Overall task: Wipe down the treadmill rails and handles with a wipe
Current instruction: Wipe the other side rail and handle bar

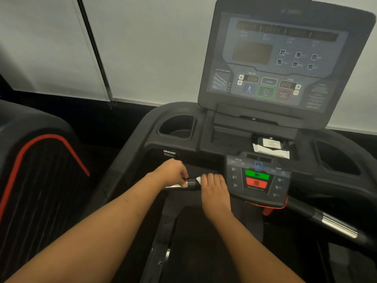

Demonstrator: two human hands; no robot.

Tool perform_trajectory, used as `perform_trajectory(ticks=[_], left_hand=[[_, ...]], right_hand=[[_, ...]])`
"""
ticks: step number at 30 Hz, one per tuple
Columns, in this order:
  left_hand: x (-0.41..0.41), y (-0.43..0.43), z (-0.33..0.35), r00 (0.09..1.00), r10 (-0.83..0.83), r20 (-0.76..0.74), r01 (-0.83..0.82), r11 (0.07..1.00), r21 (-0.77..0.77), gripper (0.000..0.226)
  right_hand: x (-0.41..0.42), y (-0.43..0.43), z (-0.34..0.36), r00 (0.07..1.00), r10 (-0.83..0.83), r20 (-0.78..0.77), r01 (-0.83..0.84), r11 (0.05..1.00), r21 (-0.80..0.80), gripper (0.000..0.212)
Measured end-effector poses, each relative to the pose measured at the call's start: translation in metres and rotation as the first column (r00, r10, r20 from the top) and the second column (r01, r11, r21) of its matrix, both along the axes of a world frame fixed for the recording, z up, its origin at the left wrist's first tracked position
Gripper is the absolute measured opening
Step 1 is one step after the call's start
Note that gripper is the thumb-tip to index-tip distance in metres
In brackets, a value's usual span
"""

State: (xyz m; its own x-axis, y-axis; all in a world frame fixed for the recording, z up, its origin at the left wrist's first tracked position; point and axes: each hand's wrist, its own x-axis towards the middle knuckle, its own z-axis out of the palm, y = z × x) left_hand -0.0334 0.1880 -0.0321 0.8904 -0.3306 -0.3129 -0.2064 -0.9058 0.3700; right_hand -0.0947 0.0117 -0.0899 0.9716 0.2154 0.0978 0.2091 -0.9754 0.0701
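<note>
Matte black treadmill (183, 111), both hands (173, 172) gripping chrome handle (175, 186), white wipe (198, 179)

A neighbouring dark machine with a curved red stripe (43, 160) stands at left. Behind, pale grey wall panels (142, 48) are split by a slanted dark pole (94, 52).

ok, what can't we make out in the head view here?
- Wipe: mostly hidden under the right hand.
- Left handle: covered by both hands; left hand hides its grip.
- Console text: blurred.
- Wipes pack label: too small.
</note>
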Motion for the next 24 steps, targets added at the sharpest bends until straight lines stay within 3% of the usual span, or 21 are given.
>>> perform_trajectory(ticks=[4, 8, 14, 16, 20, 24], left_hand=[[-0.001, -0.002, 0.001, 1.000, 0.024, -0.008, -0.024, 1.000, 0.001, 0.040], [-0.002, -0.006, 0.002, 0.998, 0.051, -0.020, -0.051, 0.999, 0.011, 0.041], [-0.006, -0.010, 0.004, 0.997, 0.083, 0.005, -0.084, 0.996, 0.038, 0.037], [-0.009, -0.012, 0.004, 0.995, 0.096, 0.006, -0.096, 0.994, 0.047, 0.038], [-0.011, -0.016, 0.003, 0.993, 0.113, 0.014, -0.114, 0.991, 0.069, 0.038], [-0.015, -0.016, 0.003, 0.992, 0.124, 0.038, -0.126, 0.990, 0.063, 0.038]], right_hand=[[0.008, 0.003, 0.011, 0.996, 0.012, -0.087, -0.010, 1.000, 0.027, 0.048], [-0.013, -0.005, -0.005, 0.998, 0.052, -0.019, -0.053, 0.998, -0.031, 0.067], [0.018, -0.003, 0.015, 0.994, 0.083, -0.074, -0.081, 0.996, 0.031, 0.040], [0.019, -0.004, 0.015, 0.989, 0.101, -0.108, -0.096, 0.994, 0.046, 0.040], [-0.008, -0.013, -0.009, 0.991, 0.136, -0.008, -0.136, 0.990, -0.025, 0.064], [0.008, -0.006, -0.009, 0.991, 0.122, 0.054, -0.123, 0.992, 0.026, 0.048]])
